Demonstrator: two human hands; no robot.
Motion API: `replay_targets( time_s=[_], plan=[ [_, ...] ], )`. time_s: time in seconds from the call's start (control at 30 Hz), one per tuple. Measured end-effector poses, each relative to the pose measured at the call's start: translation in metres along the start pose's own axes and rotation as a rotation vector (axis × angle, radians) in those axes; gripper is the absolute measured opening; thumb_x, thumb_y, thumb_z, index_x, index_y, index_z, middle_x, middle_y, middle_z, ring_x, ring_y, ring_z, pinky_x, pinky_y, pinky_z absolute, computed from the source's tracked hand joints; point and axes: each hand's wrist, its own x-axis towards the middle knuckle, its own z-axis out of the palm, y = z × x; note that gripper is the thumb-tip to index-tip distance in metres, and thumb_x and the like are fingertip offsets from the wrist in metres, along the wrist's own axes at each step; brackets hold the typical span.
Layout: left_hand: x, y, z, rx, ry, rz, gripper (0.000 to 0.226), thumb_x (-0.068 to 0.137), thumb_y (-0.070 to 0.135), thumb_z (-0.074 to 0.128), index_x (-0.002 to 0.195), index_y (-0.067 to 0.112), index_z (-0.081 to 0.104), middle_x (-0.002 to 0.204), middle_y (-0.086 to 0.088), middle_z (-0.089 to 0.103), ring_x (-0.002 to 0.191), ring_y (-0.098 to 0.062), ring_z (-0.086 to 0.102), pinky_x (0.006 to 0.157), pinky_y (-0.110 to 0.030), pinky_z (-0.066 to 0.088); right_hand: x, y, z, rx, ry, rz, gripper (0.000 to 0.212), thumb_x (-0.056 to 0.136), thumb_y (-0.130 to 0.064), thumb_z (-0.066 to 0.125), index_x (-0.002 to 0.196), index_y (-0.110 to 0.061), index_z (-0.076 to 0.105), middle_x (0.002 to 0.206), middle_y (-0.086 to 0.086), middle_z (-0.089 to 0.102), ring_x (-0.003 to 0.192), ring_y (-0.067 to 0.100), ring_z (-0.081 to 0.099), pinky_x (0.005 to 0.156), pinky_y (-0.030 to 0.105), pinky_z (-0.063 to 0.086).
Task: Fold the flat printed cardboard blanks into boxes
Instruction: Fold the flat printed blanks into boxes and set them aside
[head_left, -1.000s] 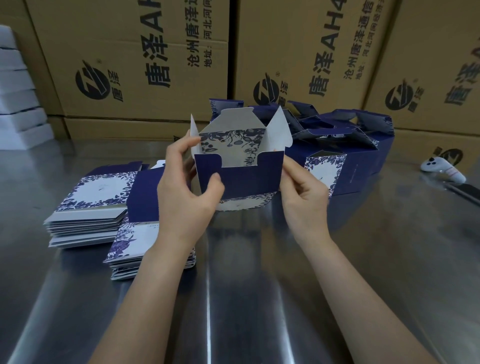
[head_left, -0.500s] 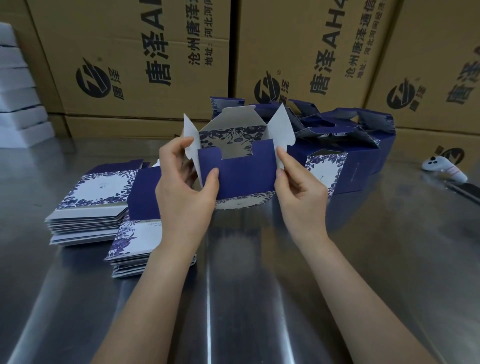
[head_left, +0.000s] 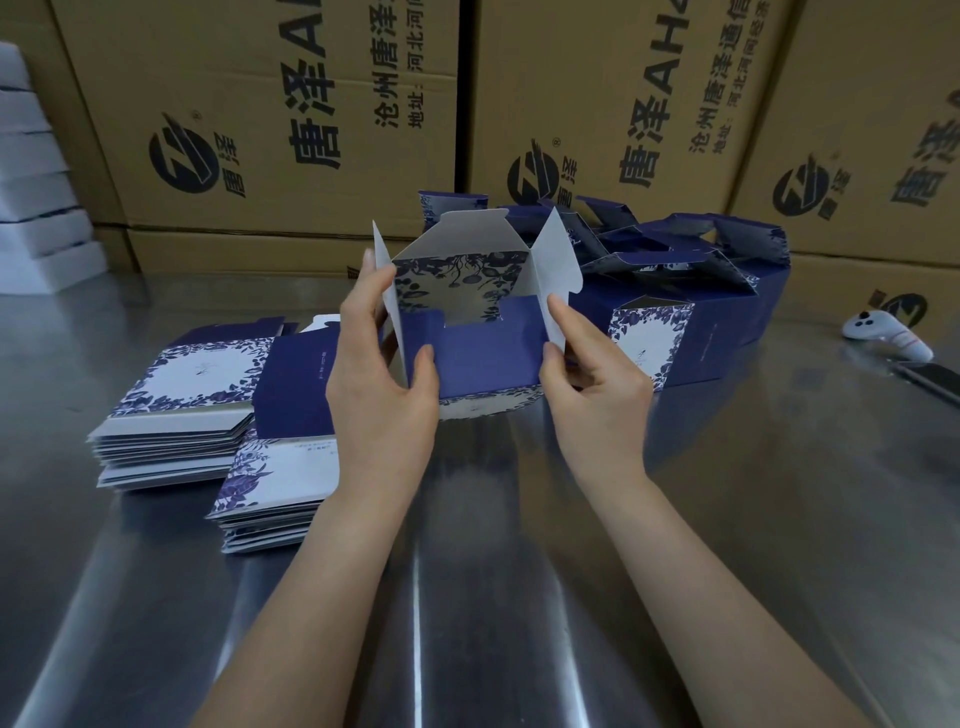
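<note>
I hold a half-formed blue and white printed box above the steel table, its open end towards me. My left hand grips its left side, thumb on the blue front flap and fingers behind the white left flap. My right hand pinches the right edge, forefinger and thumb on the white right flap. The white top flap stands up at the back. Two stacks of flat printed blanks lie to the left. Several folded blue boxes are piled behind on the right.
The steel table runs under my forearms. Large brown shipping cartons wall off the back. White foam pieces are stacked at the far left. A white controller and a dark flat object lie at the right.
The blue front flap has folded further in over the open end and the side flaps have spread outwards. Both hands have stayed at the box's sides.
</note>
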Motion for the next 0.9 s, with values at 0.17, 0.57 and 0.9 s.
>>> replay_targets(
  time_s=[0.17,0.57,0.9],
  plan=[
    [-0.003,-0.003,0.002,0.018,-0.014,0.019,0.078,0.085,-0.009,0.061,0.138,0.042,0.034,0.152,0.006,0.041,0.137,-0.011,0.044,0.107,-0.04,0.046,0.0,0.001,0.0,-0.016,-0.015,0.013,0.044,0.086,0.009,0.061,0.127,-0.005,0.06,0.121,0.011,0.067,0.097,0.01,0.064,0.08,0.005,0.047],
    [-0.005,-0.008,0.009,0.111,0.002,0.103,0.063,0.085,-0.015,0.055,0.139,0.016,0.051,0.152,-0.005,0.038,0.136,-0.005,0.037,0.108,-0.014,0.036,0.0,0.005,0.001,-0.133,-0.125,-0.135,0.041,0.083,0.004,0.061,0.12,-0.012,0.061,0.15,0.012,0.036,0.133,0.0,0.034,0.088,0.004,0.038],
    [-0.011,-0.004,0.013,0.134,-0.055,0.176,0.058,0.082,-0.024,0.052,0.132,0.006,0.059,0.146,-0.018,0.044,0.136,-0.016,0.041,0.112,-0.015,0.032,0.007,-0.005,-0.007,-0.115,-0.14,-0.079,0.044,0.092,-0.016,0.051,0.135,-0.014,0.052,0.146,0.012,0.036,0.136,0.02,0.035,0.112,0.033,0.031]
  ],
)
